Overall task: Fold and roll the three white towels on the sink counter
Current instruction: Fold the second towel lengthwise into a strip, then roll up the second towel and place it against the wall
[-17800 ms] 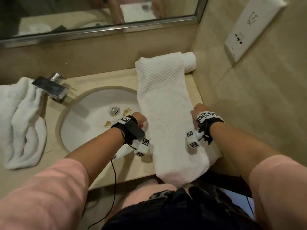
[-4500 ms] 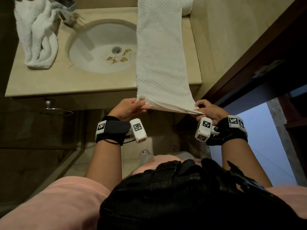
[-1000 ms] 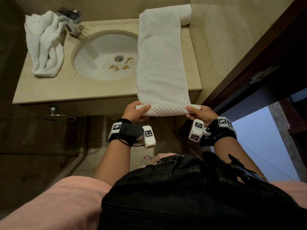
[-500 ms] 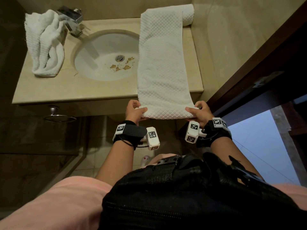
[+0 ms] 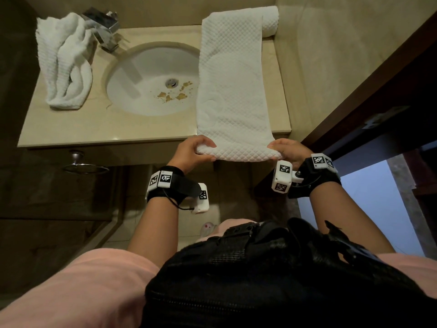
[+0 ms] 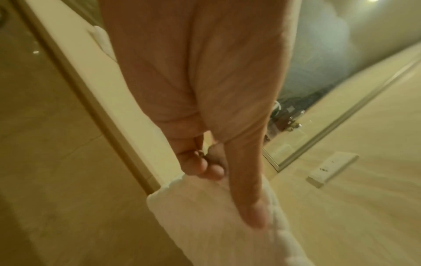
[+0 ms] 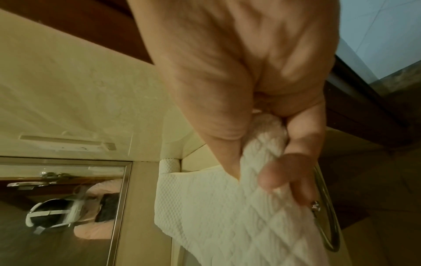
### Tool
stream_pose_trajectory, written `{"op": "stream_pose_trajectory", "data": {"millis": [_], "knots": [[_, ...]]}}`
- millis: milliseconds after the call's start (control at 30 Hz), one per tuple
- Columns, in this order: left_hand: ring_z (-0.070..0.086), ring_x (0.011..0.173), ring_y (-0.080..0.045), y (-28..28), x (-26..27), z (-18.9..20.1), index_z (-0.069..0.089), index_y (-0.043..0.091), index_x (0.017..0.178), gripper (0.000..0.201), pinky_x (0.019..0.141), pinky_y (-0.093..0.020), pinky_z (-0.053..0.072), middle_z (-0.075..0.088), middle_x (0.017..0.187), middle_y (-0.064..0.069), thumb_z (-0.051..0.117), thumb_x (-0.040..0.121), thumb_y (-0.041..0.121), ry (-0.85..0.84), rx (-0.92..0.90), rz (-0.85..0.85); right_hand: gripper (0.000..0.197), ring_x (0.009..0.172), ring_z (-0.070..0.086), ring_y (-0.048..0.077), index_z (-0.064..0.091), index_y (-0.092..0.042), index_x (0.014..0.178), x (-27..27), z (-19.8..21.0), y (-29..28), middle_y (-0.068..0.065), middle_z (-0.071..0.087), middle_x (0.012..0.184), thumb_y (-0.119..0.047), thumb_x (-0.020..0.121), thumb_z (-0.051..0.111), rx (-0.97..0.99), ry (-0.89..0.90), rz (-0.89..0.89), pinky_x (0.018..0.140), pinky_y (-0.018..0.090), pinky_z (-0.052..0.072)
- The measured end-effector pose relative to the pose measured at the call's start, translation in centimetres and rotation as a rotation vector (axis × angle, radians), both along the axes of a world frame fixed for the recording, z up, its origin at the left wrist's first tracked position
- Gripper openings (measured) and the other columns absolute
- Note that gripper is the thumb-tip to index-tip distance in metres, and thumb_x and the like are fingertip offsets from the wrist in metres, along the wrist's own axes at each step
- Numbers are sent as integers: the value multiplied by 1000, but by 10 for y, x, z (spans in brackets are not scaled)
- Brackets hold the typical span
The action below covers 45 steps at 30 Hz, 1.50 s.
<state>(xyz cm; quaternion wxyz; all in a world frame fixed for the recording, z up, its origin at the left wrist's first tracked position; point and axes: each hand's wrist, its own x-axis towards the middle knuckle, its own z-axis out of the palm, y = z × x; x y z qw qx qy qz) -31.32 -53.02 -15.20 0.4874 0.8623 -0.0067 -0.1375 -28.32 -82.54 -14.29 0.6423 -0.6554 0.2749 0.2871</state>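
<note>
a: why is the near end held off the counter edge?
b: looks like the roll starts there. the left hand [image 5: 192, 152] and right hand [image 5: 287, 151] are apart, one at each corner, each clamped on the small roll at the end of the folded towel [image 5: 230, 79].
a: and the hands' pose?
b: thumbs on top, fingers curled underneath, wrists level, palms turned toward each other.
a: the rest of it?
b: a long strip on the sink counter [image 5: 71, 129], right of the basin [image 5: 151, 79], likely flat so it feeds evenly. past it a rolled towel [image 5: 269, 20] lies against the wall; a crumpled towel [image 5: 63, 60] waits far left by the tap [image 5: 104, 27].
</note>
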Motion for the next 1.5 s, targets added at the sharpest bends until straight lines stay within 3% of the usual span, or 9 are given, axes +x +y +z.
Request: {"op": "stream_pose_trajectory", "data": {"millis": [133, 200, 367, 533, 700, 867, 1100, 1300, 1500], "knots": [[58, 92, -9, -5, 11, 5, 70, 19, 100, 25, 76, -18, 42, 66, 101, 6, 76, 78, 28, -56, 2, -4, 22, 60, 62, 20, 58, 5, 111, 12, -1, -1, 21, 62, 95, -8, 93, 56, -21, 71, 0, 46, 21, 54], [60, 88, -12, -6, 16, 6, 68, 18, 100, 24, 76, -25, 46, 67, 99, 2, 74, 81, 33, -29, -13, 16, 14, 62, 57, 19, 57, -3, 100, 13, 2, 3, 19, 60, 95, -16, 97, 53, -81, 38, 11, 44, 21, 51], [59, 79, -16, -8, 28, 10, 63, 19, 97, 22, 66, -31, 52, 63, 90, 2, 67, 85, 38, 56, -66, 20, 46, 98, 53, 32, 59, -11, 79, 10, -8, 7, 17, 55, 101, -52, 94, 45, -813, -267, 428, 77, 32, 37], [57, 74, -16, -11, 36, 14, 62, 16, 98, 19, 65, -29, 50, 60, 81, 3, 63, 90, 33, 137, -124, 25, 60, 122, 45, 25, 53, -21, 126, -4, -18, 29, 1, 55, 128, -56, 78, 67, -968, -720, 784, 104, 38, 25], [57, 77, -19, 0, 42, 19, 63, 17, 101, 25, 72, -29, 50, 63, 89, -3, 62, 90, 38, 202, -15, -44, 32, 113, 51, 32, 55, -10, 118, 14, -31, 47, 11, 56, 119, -27, 92, 58, -972, -727, 956, 90, 38, 36], [52, 94, -20, -3, 49, 25, 55, 15, 104, 18, 79, -30, 40, 61, 108, -6, 58, 90, 26, 130, 528, -199, 31, 109, 54, 34, 55, -4, 113, 38, -10, 58, 16, 58, 115, -29, 93, 55, -966, -711, 1120, 88, 40, 41], [51, 107, -31, -68, 33, 9, 37, 14, 129, 64, 88, -40, 39, 52, 117, -11, 66, 76, 35, -190, 872, -368, 45, 102, 59, 32, 57, -2, 111, 56, 7, 59, 16, 64, 108, -38, 85, 66, -800, -634, 1153, 88, 37, 46], [61, 92, -32, -71, 51, 17, 46, 9, 116, 56, 67, -35, 40, 64, 102, -12, 63, 81, 49, -194, 879, -369, 63, 85, 59, 23, 49, -12, 110, 52, 14, 59, 2, 61, 93, -51, 69, 77, -1137, -675, 1199, 66, 29, 42], [59, 96, -27, -70, 71, 34, 56, 10, 107, 35, 77, -34, 47, 62, 105, -10, 63, 83, 33, 79, 799, -502, 40, 84, 57, 32, 49, -4, 105, 40, -2, 63, 14, 56, 100, -14, 74, 72, -1319, -837, 1117, 61, 35, 33]]}}
